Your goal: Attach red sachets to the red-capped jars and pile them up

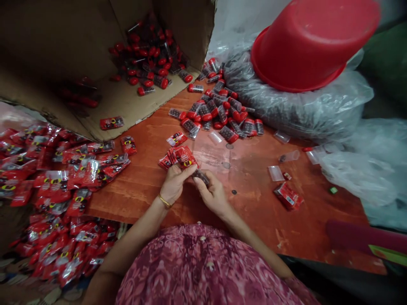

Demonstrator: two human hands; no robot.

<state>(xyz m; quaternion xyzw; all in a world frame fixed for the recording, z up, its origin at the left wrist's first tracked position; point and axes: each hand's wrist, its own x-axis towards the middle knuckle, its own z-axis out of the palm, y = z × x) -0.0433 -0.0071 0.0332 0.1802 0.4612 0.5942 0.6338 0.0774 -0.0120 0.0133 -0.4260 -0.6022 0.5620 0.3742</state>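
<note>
Hands (193, 188) pinch glossy red packets (179, 156), small vial (201, 176)

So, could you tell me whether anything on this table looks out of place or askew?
Yes: a red basin lies upside down and tilted on the big clear plastic bag at the far right. Small red-capped vials lie scattered loose beside it, some spilling from the cardboard box tipped on its side.

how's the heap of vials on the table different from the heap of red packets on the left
The vials are small clear tubes with red caps, lying bare on the wooden table; the red packets are flat, glossy printed pouches. The vial heap is compact beside the plastic sack; the packet heap is larger and spreads off the table edge. Both are loose, unsorted piles.
</note>
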